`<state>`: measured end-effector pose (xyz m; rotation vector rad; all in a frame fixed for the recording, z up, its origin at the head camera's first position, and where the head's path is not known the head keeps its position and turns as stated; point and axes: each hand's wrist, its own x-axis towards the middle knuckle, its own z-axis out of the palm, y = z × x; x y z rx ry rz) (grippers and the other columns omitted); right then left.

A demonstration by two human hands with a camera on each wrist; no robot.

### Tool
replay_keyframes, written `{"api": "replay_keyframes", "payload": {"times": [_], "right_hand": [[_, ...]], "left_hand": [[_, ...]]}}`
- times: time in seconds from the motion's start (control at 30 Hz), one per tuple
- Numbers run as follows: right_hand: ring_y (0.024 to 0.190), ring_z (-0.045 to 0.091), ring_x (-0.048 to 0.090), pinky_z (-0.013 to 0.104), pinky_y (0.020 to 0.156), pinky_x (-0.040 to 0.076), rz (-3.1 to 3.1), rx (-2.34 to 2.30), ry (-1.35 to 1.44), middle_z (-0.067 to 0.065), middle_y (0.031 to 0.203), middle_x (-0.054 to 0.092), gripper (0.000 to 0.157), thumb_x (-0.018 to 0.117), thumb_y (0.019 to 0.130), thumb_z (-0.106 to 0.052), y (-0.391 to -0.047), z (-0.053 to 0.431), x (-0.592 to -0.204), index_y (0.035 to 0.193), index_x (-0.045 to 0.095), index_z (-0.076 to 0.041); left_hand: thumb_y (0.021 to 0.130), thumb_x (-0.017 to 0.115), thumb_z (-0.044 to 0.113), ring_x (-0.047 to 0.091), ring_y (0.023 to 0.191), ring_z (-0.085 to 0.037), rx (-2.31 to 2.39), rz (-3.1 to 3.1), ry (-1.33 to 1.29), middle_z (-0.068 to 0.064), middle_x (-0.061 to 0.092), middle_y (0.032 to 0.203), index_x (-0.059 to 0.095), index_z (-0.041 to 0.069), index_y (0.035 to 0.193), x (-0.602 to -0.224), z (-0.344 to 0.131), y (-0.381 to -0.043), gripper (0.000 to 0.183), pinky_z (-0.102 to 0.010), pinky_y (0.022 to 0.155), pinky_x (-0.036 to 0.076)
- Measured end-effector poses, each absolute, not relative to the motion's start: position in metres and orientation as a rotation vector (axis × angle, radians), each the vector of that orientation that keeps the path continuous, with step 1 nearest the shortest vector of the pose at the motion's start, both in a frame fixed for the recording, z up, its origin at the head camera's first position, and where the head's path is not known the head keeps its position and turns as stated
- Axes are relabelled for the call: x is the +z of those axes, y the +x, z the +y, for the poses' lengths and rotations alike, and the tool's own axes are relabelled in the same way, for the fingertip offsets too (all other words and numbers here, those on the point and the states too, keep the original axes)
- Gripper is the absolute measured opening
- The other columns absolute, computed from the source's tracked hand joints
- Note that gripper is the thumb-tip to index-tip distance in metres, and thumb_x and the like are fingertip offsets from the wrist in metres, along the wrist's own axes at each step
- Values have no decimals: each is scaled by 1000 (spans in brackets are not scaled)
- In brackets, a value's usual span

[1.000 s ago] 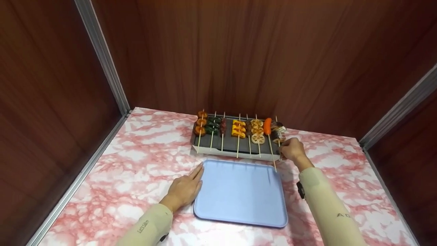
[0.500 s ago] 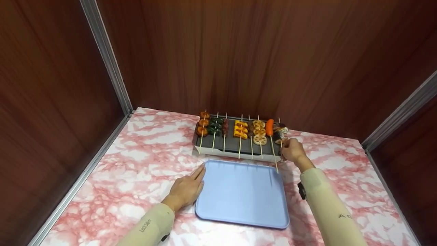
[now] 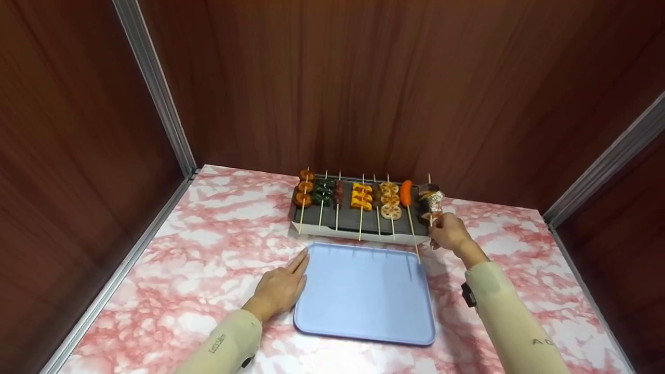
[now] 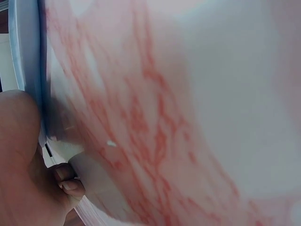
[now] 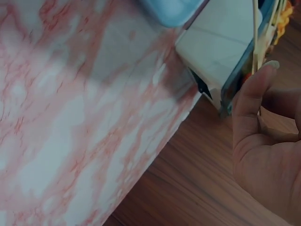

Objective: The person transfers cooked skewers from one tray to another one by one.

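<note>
My right hand pinches the stick of a skewer with dark and silvery pieces at the right end of the grill. In the right wrist view the thumb and fingers of that hand meet beside the grill's pale side. With straight fingers, my left hand rests along the left edge of a light blue tray. The left wrist view has this hand against the tray's rim.
Several other skewers lie across the grill, among them a sausage skewer, a lotus root skewer and a yellow one. The sausage stick reaches over the tray's far right corner. Wooden panels enclose the marbled table.
My right hand has moved slightly to the right, and the dark skewer has shifted with it, away from the sausage skewer. The left hand stays at the tray.
</note>
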<state>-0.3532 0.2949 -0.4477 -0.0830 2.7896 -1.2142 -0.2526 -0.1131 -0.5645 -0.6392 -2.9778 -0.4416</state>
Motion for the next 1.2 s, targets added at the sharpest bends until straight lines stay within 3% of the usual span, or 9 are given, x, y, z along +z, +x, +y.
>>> {"api": "replay_keyframes", "payload": {"times": [0.23,0.53,0.77,1.2], "right_hand": [[52,10,60,33,56,59,2755,-1272,-144,6,65,60,19,48,97,5,-335,308,-442,84,58,13],[54,13,61,29,54,56,2709,-1354,-169,7,69,59,15,48,98,6,-303,320,-437,88,56,12],[55,14,60,31,54,57,2674,-1415,-160,9,71,59,14,48,96,7,-273,328,-440,86,57,10],[59,18,61,32,55,56,2614,-1434,-108,12,74,60,9,50,99,5,-222,339,-459,94,57,7]], "left_hand": [[109,41,29,67,87,-36,-434,-2980,-654,-3,31,167,38,7,158,-563,-111,-252,54,-47,74,53],[109,41,29,65,83,-32,-401,-2989,-634,-2,31,167,38,8,158,-563,-113,-252,54,-43,72,52],[110,41,30,67,89,-34,-413,-2998,-631,-3,30,168,37,8,159,-562,-114,-251,54,-45,77,53],[110,41,29,66,85,-36,-403,-3000,-639,-3,30,168,37,7,159,-563,-113,-253,54,-44,68,52]]}}
